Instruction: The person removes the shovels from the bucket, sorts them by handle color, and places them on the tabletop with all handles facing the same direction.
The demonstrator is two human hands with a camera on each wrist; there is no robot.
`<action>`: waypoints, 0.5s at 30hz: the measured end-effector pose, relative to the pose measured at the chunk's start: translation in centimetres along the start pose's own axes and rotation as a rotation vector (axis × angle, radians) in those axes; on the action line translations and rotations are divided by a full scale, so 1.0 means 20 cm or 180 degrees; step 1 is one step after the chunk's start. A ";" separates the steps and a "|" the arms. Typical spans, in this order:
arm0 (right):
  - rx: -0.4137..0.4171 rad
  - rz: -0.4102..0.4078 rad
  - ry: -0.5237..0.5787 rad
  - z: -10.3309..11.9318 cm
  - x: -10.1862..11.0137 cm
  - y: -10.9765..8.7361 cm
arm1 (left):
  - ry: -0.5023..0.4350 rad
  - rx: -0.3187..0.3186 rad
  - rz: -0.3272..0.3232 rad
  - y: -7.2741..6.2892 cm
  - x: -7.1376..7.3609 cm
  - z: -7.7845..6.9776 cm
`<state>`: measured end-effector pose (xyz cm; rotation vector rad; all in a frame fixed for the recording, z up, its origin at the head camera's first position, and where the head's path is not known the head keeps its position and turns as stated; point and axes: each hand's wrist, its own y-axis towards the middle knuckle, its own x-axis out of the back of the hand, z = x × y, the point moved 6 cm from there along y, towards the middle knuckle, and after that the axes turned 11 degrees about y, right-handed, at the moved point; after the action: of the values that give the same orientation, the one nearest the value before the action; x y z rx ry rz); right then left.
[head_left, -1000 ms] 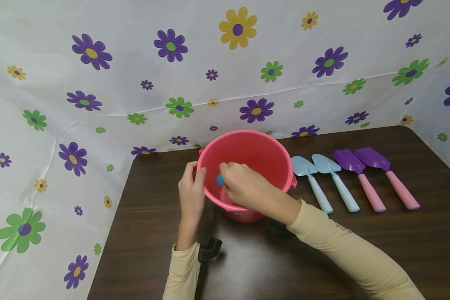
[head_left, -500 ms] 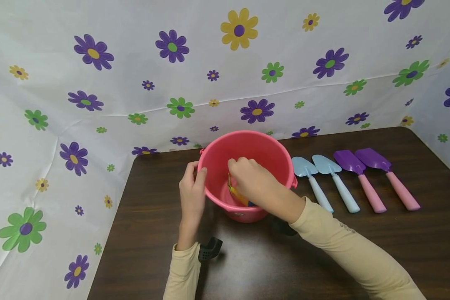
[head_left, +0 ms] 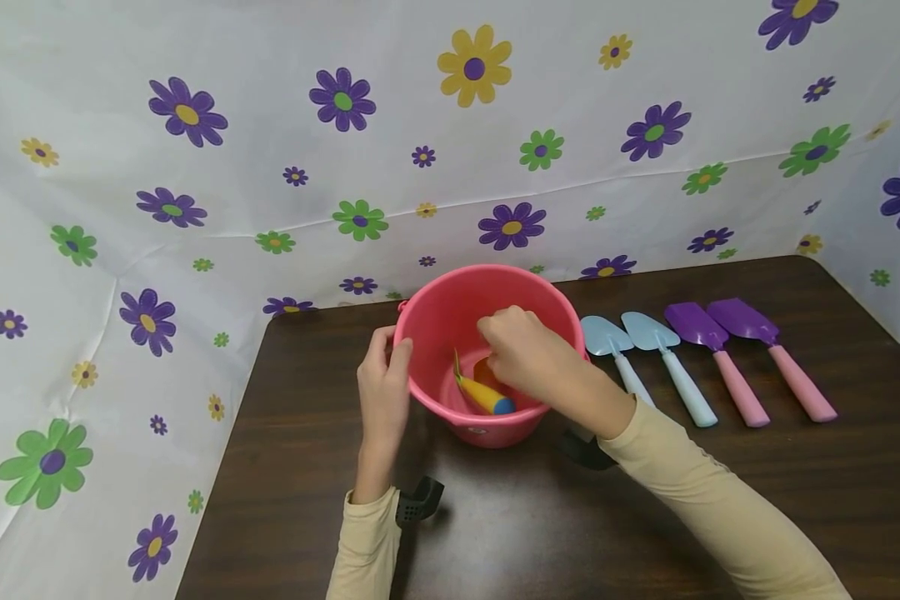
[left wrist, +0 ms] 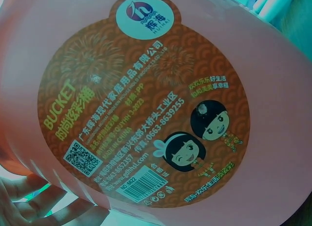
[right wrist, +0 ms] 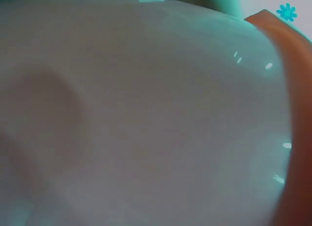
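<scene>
A pink bucket [head_left: 457, 308] stands on the table. My left hand [head_left: 385, 379] grips its left rim, thumb over the edge and fingers outside; some of those fingers [left wrist: 53, 204] show at lower left in the left wrist view, beside the bucket's printed label [left wrist: 146, 104]. My right hand [head_left: 528, 350] reaches inside the bucket from the right, fingers curled downward. By its fingertips is an orange thing [head_left: 485, 372], mostly hidden; whether it is held cannot be seen. A yellow tapered toy [head_left: 482, 393] with a blue end and green tip lies on the bucket's floor.
To the right of the bucket lie two light-blue trowels [head_left: 651, 331] and two purple shovels with pink handles [head_left: 742, 318], in a row. A flower-print sheet [head_left: 420, 125] hangs behind the dark wooden table [head_left: 300, 467]. The bucket's wall fills most of the right wrist view.
My right hand has moved rightward inside the bucket. The yellow toy is uncovered, and the orange thing shows beside the hand. My left hand stays on the rim.
</scene>
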<state>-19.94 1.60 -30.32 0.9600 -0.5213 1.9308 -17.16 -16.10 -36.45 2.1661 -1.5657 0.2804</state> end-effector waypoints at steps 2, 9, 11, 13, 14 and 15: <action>0.0023 0.0005 0.0043 0.00 0.00 0.00 | 0.0006 0.0008 -0.0005 0.00 0.00 0.00; 0.0011 0.0045 0.0071 -0.01 0.01 -0.01 | -0.0012 0.0006 0.0005 0.00 0.00 0.00; 0.0007 0.0054 0.0083 -0.01 0.02 -0.02 | -0.0015 -0.0004 0.0010 0.00 0.00 0.00; -0.0026 0.0074 0.0107 -0.01 0.02 -0.02 | -0.0016 -0.0008 0.0010 0.00 0.00 0.00; -0.0048 0.0082 0.0111 -0.01 0.03 -0.02 | -0.0018 -0.0011 0.0009 0.00 0.00 0.00; -0.0062 0.0086 0.0115 -0.01 0.03 -0.02 | -0.0020 -0.0012 0.0010 0.00 0.00 0.00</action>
<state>-19.79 2.26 -30.00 0.9083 -0.5338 1.9602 -17.17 -16.10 -36.40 2.1638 -1.5719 0.2716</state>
